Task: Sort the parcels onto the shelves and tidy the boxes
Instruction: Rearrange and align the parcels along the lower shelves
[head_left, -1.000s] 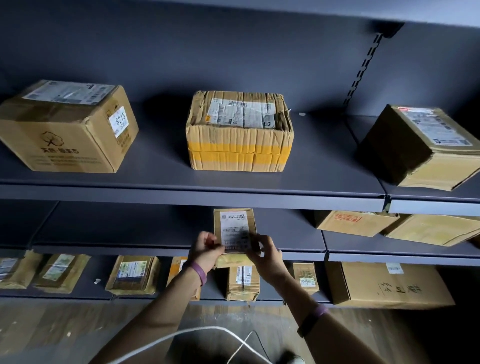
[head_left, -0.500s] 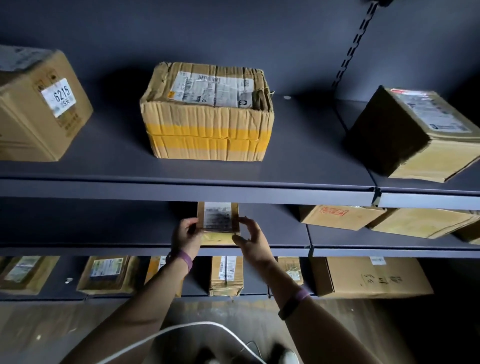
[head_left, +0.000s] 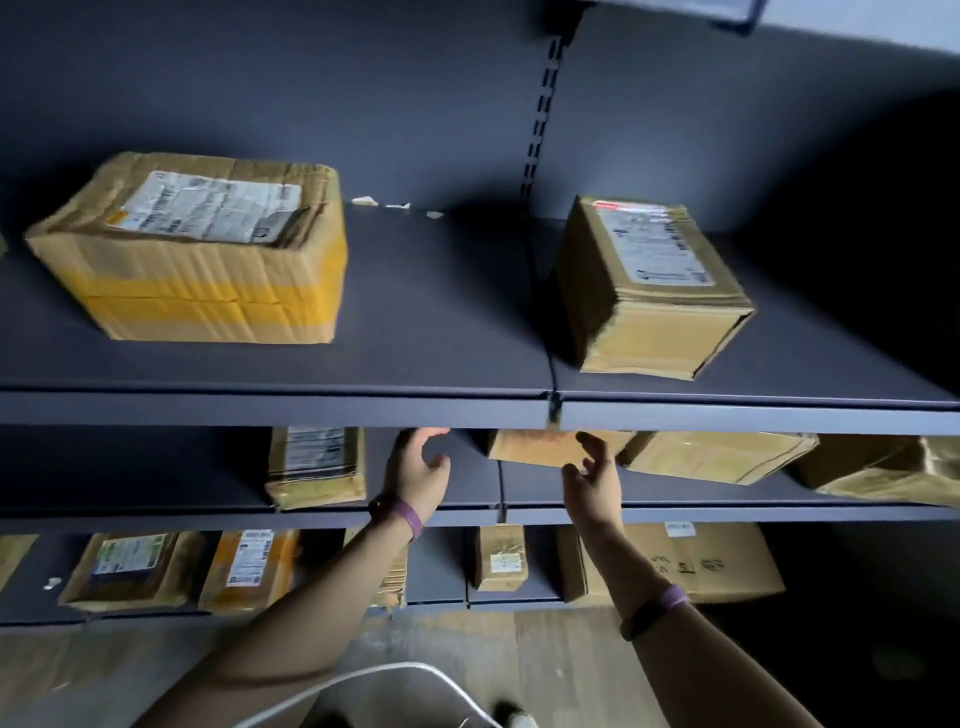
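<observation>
Head camera faces shelves (head_left: 275, 410) (close, slightly downward).

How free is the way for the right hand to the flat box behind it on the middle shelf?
Probably free, yes. The right hand is open directly before the flat box, with nothing visible between them. The upper shelf hides part of the box.

Dark grey metal shelves (head_left: 441, 312) fill the view. Above and left of the left hand (head_left: 421, 475) is a tan cardboard box (head_left: 208, 291) banded with bright yellow tape, topped by a white printed label (head_left: 208, 208). Above the right hand (head_left: 595, 478) is a plain brown cardboard box (head_left: 649, 332), its white label (head_left: 654, 247) edged red. A purple wristband (head_left: 410, 517) circles each wrist.
</observation>
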